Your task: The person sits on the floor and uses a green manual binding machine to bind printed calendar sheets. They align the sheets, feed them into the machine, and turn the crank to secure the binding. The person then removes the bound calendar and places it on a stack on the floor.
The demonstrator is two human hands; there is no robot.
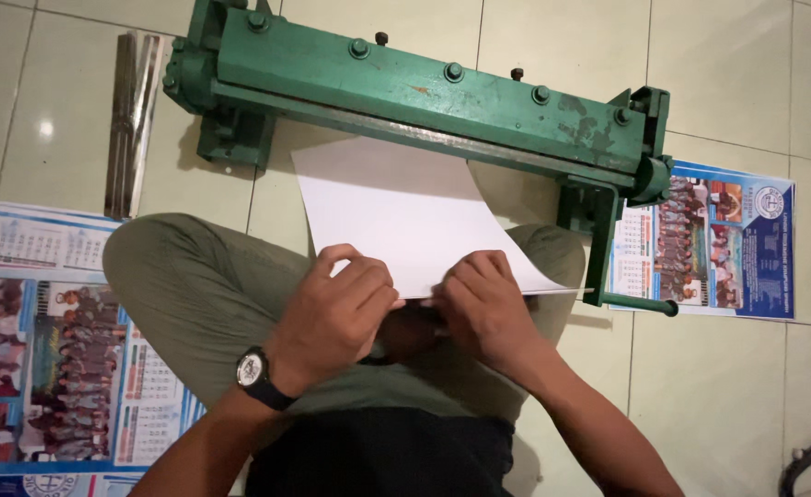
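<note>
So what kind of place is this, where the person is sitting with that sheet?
Probably a small home or backroom workshop, worked on the floor. A green hand-operated metal bender stands on pale floor tiles, old calendar posters lie spread beside it, and both hands grip a white sheet.

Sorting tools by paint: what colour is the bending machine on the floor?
Green bending machine, with rust spots; head view.

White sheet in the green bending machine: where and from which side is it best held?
Best at the near edge of the white sheet, coming from the person's side, as the left hand and right hand do: its far edge lies at the green machine, so only this edge is free.
</note>
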